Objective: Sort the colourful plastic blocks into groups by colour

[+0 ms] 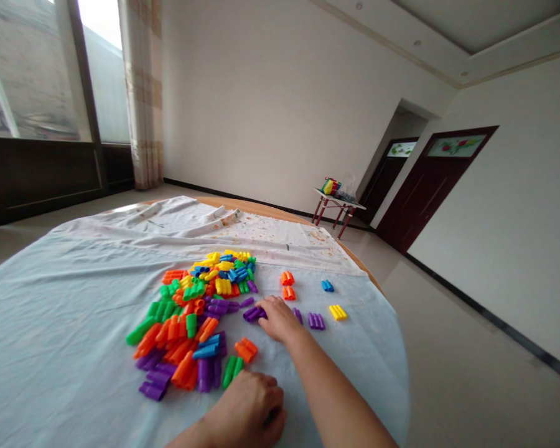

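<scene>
My right hand (280, 318) reaches over the cloth with its fingers closed on a purple plastic building block (253, 314), shaped like joined tubes. Part of that block is hidden under the fingers. My left hand (249, 407) rests near the front edge, curled into a loose fist, and nothing shows in the dark gap between its fingers. Just beyond it lie a green block (233, 371) and an orange block (246, 350). To the left of both hands spreads a heap of similar blocks (172, 330) in orange, green, purple, yellow and blue.
Right of the heap sit two orange blocks (287, 285), a purple block (316, 321), a yellow block (338, 312) and a blue block (327, 285). A light blue cloth (74, 298) covers the round table. Behind stands a small table (338, 202) with bags.
</scene>
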The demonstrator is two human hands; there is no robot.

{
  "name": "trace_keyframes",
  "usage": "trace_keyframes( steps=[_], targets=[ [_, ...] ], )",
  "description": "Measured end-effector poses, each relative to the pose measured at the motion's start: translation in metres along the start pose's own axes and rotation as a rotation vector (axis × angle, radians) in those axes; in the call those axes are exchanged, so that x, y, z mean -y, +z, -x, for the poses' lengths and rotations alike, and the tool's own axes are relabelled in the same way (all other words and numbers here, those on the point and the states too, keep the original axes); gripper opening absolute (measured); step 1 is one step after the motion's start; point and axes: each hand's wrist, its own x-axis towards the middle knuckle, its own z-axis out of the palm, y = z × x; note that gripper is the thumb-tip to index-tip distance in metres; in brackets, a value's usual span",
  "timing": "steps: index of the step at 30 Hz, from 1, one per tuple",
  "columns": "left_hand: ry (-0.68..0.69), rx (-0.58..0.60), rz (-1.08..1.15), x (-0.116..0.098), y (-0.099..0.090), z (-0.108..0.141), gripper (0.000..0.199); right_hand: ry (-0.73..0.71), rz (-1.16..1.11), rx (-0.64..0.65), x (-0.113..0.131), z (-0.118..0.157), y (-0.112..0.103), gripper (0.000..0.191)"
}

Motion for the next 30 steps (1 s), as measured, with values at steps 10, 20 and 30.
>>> trace_keyframes(
  steps=[10, 20, 30],
  targets=[
    [-0.009, 0.006, 0.018, 0.000, -0.002, 0.001, 0.006, -0.086, -0.134, 0.016, -0.004, 0.008, -0.003, 0.054],
    [-0.034, -0.207, -0.054, 0.004, -0.010, 0.000, 0.019, -0.093, -0.123, -0.156, 0.003, 0.008, -0.007, 0.046],
    [-0.518, -0.620, -0.141, 0.058, -0.037, 0.002, 0.035, -0.125, -0.180, -0.242, 0.022, 0.032, -0.018, 0.046]
  ],
)
